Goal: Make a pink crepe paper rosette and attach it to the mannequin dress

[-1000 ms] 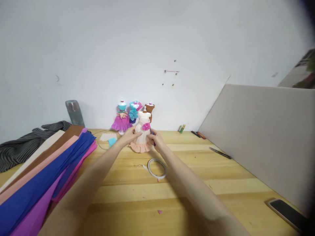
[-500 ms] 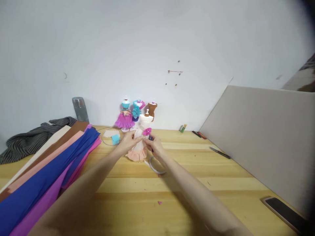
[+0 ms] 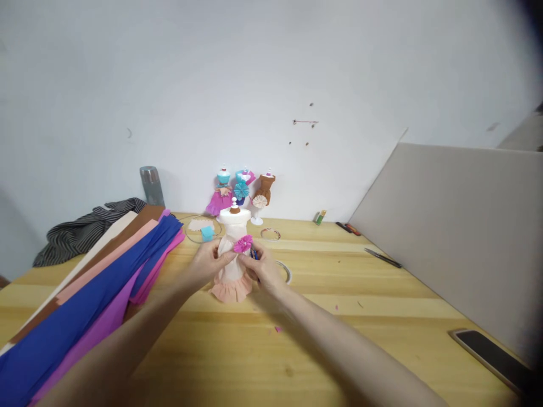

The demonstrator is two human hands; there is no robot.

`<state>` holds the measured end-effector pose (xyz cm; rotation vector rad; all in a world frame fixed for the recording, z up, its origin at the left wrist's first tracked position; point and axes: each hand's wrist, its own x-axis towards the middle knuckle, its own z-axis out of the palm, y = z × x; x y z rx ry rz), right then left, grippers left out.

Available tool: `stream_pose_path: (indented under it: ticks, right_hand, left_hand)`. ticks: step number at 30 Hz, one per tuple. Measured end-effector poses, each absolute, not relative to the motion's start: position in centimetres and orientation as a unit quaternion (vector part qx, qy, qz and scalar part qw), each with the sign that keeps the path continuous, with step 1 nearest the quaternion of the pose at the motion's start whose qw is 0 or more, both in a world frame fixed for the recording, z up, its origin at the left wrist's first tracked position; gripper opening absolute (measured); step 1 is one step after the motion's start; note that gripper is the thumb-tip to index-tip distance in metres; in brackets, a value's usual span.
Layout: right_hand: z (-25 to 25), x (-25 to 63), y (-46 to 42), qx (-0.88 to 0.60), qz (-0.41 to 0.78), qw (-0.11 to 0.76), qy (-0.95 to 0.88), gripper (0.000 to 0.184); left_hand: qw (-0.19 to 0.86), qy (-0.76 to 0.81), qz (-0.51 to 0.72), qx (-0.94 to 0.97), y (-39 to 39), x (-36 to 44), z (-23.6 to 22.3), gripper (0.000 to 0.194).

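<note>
A small white dress form (image 3: 235, 216) stands upright on the table in front of me, wearing a pale crepe-paper dress (image 3: 232, 270) with a peach ruffled hem (image 3: 231, 288). A magenta paper flower (image 3: 243, 244) sits at its waist. My left hand (image 3: 210, 263) is closed on the dress's left side, thumb at the front. My right hand (image 3: 263, 268) pinches the dress below the flower. Tucked in that hand is a small blue-handled tool (image 3: 254, 252), mostly hidden by the fingers.
Behind stand several dressed forms, including a brown one (image 3: 266, 186). Crepe-paper sheets (image 3: 106, 294), striped cloth (image 3: 93, 226) and a flask (image 3: 151, 185) are left. A tape ring (image 3: 288, 272) lies beside my right hand. Tweezers (image 3: 382, 258), a phone (image 3: 487, 359) and a grey panel (image 3: 449, 226) are right.
The dress form has come nearer to me and slightly left, with both hands still at its waist. My view has shifted a little; the forms behind show more.
</note>
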<state>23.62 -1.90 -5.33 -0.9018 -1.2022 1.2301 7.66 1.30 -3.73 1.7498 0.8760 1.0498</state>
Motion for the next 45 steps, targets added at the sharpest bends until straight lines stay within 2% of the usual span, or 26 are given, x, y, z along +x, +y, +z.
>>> stream_pose_path:
  ticks: [4, 7, 9, 12, 15, 18, 22, 25, 30, 35, 40, 45]
  right_hand:
    - [-5.2, 23.0, -3.2, -0.384, 0.523, 0.598, -0.470, 0.038]
    - [-4.9, 23.2, -3.5, -0.385, 0.525, 0.606, -0.458, 0.037]
    - [-4.8, 23.4, -3.6, -0.385, 0.522, 0.605, -0.461, 0.034]
    - [-4.9, 23.8, -3.6, -0.381, 0.511, 0.607, -0.474, 0.033]
    - [-5.1, 24.1, -3.4, -0.376, 0.506, 0.609, -0.482, 0.035]
    - [-5.5, 24.2, -3.1, -0.368, 0.504, 0.609, -0.489, 0.040]
    - [-6.0, 24.5, -3.0, -0.356, 0.483, 0.613, -0.514, 0.047]
    - [-6.3, 25.6, -3.5, -0.356, 0.452, 0.615, -0.539, 0.045]
    - [-5.5, 28.1, -4.9, -0.410, 0.374, 0.645, -0.525, 0.035]
    - [-1.7, 27.9, -6.6, -0.415, 0.308, 0.651, -0.556, 0.022]
    - [1.4, 25.6, -8.7, -0.367, 0.222, 0.626, -0.651, 0.021]
    - [2.0, 24.7, -9.9, -0.290, 0.129, 0.638, -0.702, 0.021]
  left_hand:
    - [0.474, 0.341, 0.419, 0.696, 0.6, 7.3, -4.6, 0.034]
    - [0.481, 0.325, 0.407, 0.705, 0.5, 6.8, -4.3, 0.045]
    - [0.434, 0.350, 0.388, 0.734, 0.4, 6.3, -3.1, 0.057]
    - [0.305, 0.411, 0.402, 0.760, 0.2, 5.7, 0.0, 0.072]
    - [0.281, 0.356, 0.471, 0.757, 0.2, 6.2, 3.7, 0.059]
    - [0.299, 0.326, 0.476, 0.760, 0.7, 7.8, 6.1, 0.045]
    - [0.301, 0.349, 0.473, 0.751, 1.8, 9.8, 7.1, 0.028]
    - [0.322, 0.340, 0.472, 0.747, 2.0, 10.2, 7.3, 0.020]
    - [0.372, 0.276, 0.420, 0.780, 0.3, 8.7, 8.2, 0.017]
    - [0.420, 0.216, 0.353, 0.807, -1.5, 7.0, 9.1, 0.016]
    - [0.438, 0.158, 0.310, 0.829, -1.9, 6.0, 9.1, 0.018]
    - [0.432, 0.132, 0.288, 0.845, -2.1, 5.1, 8.9, 0.020]
